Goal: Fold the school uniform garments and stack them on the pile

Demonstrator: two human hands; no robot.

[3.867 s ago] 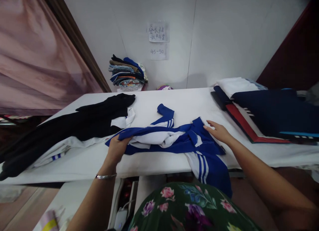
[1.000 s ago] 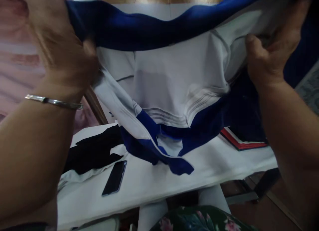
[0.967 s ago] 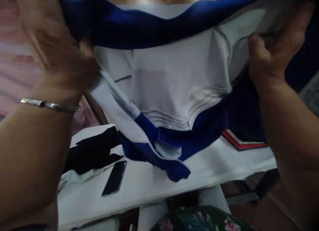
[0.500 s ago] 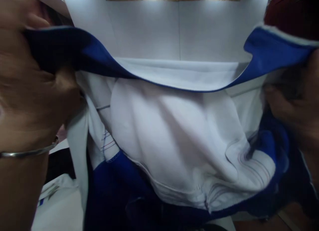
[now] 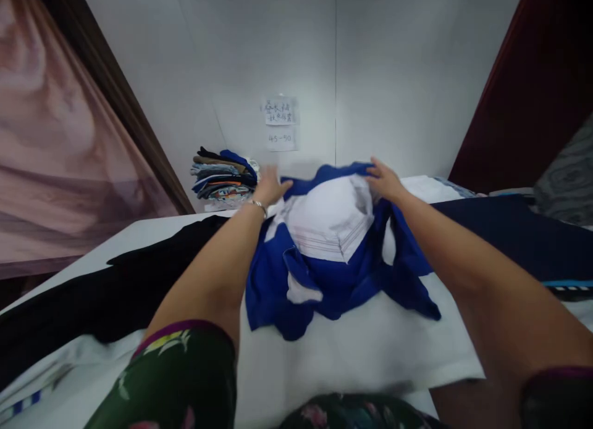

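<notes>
A blue garment with a white inner side lies loosely over the near part of the white table, its lower parts crumpled and spread toward me. Its far edge is raised between my two hands. My left hand, with a bangle at the wrist, is closed at the left end of this edge; its fingers are blurred, but the thumb shows over the cloth. At the right end, my right hand pinches the edge between thumb and fingers. Stitched lines run along the white inside below the hands.
A pile of folded clothes stands at the back left, near paper notes on the wall. Black clothing lies left on the table, dark navy clothing right. White cloth is front left.
Both hands have moved away from me and down with the blue garment, which was held up close before my head. More of the table and wall now shows.
</notes>
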